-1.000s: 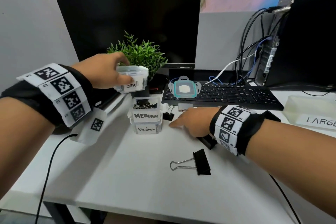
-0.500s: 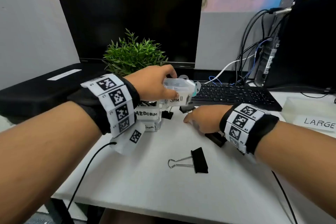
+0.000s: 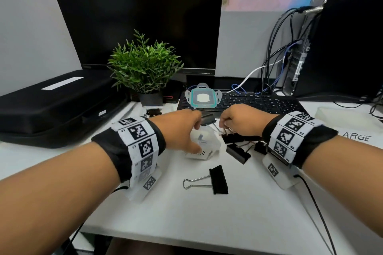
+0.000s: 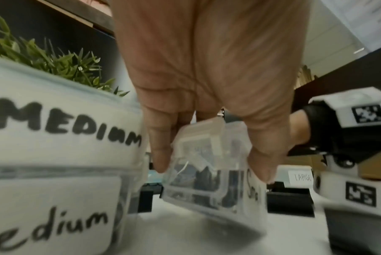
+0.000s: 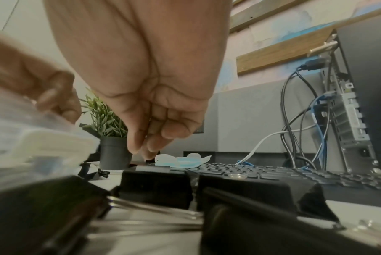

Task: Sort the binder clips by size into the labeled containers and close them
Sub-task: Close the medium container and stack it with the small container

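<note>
Nearest me on the white desk [image 3: 259,209] lies 1 large binder clip [image 3: 217,179], black body to my right, wire handles pointing left, apart from both hands.

Beyond it my left hand [image 3: 182,130] grips the small container [image 3: 204,147] from above, thumb on the near wall, fingers [image 4: 158,151] down the far side. The container is tilted, one edge off the desk; dark clips show through its clear wall in the left wrist view. Its label reads "Small" only in part.

Just to its right sits a cluster of black binder clips [image 3: 238,147], touching one another. My right hand [image 3: 242,122] is over them, fingers curled down with the tips bunched together; I cannot tell whether they pinch a clip.

To the left of my left hand, 2 stacked medium containers [image 4: 60,155], both labelled.

Further back: a loose teal-rimmed lid [image 3: 203,98] resting on the keyboard [image 3: 259,101], a potted plant [image 3: 145,64], a black case [image 3: 51,105] on the left. At far right, the large container [image 3: 348,120] with its label partly hidden by my wrist.
</note>
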Motion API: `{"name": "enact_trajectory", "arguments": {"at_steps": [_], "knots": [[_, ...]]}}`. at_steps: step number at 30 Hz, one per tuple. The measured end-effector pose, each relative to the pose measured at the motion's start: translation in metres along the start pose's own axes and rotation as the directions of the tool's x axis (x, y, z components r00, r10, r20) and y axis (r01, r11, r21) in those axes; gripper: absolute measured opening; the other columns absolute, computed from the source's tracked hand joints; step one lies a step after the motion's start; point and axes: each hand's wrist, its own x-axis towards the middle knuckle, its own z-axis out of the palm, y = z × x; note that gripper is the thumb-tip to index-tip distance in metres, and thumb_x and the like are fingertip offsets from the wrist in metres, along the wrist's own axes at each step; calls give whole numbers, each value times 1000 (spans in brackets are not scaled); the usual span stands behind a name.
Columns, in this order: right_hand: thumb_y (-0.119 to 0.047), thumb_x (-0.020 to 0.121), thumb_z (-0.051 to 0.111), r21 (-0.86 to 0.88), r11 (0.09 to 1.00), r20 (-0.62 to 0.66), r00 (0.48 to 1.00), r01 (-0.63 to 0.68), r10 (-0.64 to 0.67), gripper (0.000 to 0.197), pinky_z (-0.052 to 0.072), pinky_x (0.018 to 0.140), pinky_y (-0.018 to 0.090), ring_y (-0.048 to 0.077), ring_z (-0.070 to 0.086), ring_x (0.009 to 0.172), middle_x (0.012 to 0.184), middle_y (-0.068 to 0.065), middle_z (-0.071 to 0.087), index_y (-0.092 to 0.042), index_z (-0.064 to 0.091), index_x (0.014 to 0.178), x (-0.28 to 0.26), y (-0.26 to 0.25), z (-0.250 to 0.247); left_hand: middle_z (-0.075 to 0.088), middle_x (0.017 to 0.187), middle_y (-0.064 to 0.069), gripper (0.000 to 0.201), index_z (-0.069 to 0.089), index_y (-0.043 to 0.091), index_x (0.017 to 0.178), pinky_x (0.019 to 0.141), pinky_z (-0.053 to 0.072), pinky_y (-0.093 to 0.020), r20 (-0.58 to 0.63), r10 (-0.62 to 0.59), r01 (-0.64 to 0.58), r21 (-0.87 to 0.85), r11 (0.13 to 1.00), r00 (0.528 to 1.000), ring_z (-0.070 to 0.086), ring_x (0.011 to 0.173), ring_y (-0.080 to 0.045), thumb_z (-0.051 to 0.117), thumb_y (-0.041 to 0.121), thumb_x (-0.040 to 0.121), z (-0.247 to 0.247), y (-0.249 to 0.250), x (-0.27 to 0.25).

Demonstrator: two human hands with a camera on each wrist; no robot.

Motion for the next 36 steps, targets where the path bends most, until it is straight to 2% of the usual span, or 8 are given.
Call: {"name": "enact_trajectory", "arguments": {"at_steps": [3,6,10,15,21,27,34,36], "knots": [[-13,96,46,175,985,-14,1000,-1,4,26,37,51,11,0,50,51,68,-7,57,-16,65,79,1,-2,3,50,106,5,51,46,22,100,64,38,-27,-2,-20,20,31,999,1000,49,82,-14,73,53,70,9,0,1],[-24,96,50,232,973,37,999,-21,13,33,40,47,16,10,51,47,67,-2,61,-20,57,64,1,-6,6,52,104,5,55,48,21,100,71,44,-29,6,-21,20,52,998,1000,51,86,-15,74,56,67,13,-1,1],[-25,97,49,220,973,90,995,-64,45,31,37,40,13,11,48,44,78,9,70,-16,58,68,2,-10,7,53,100,6,47,50,22,109,70,40,-28,6,-35,35,-31,999,999,51,87,-16,62,57,79,13,-9,2],[-24,94,52,292,949,133,988,-120,84,29,40,45,18,12,47,43,83,13,73,0,66,87,3,-10,7,58,121,-1,27,54,23,121,80,45,-27,-40,-63,60,-77,995,997,54,107,-19,53,27,94,11,-20,4],[-20,95,51,390,909,209,976,-145,66,27,36,40,18,9,43,35,80,18,72,1,63,85,2,-13,8,61,91,-5,21,56,12,101,62,43,-26,-67,-234,239,77,968,970,56,72,-17,50,30,93,7,-8,0],[-5,92,38,471,862,255,964,-188,71,32,35,38,18,11,40,32,47,3,61,15,63,90,2,-15,10,67,62,-4,33,58,-3,111,47,49,-16,250,-314,393,-398,829,916,57,39,-10,30,8,97,13,-7,5],[-6,94,37,516,826,247,963,-227,110,32,38,40,19,15,43,36,47,5,57,14,61,100,4,-14,13,69,80,-15,34,55,-3,115,84,56,-43,335,-287,439,-606,663,897,69,82,-31,28,3,94,10,-9,5],[-4,94,35,535,813,253,962,-231,108,32,38,39,18,14,44,34,48,6,57,15,59,102,3,-15,12,66,77,-15,32,52,-2,115,78,57,-40,333,-288,438,-618,653,898,68,76,-30,27,2,95,12,-9,7]]}}
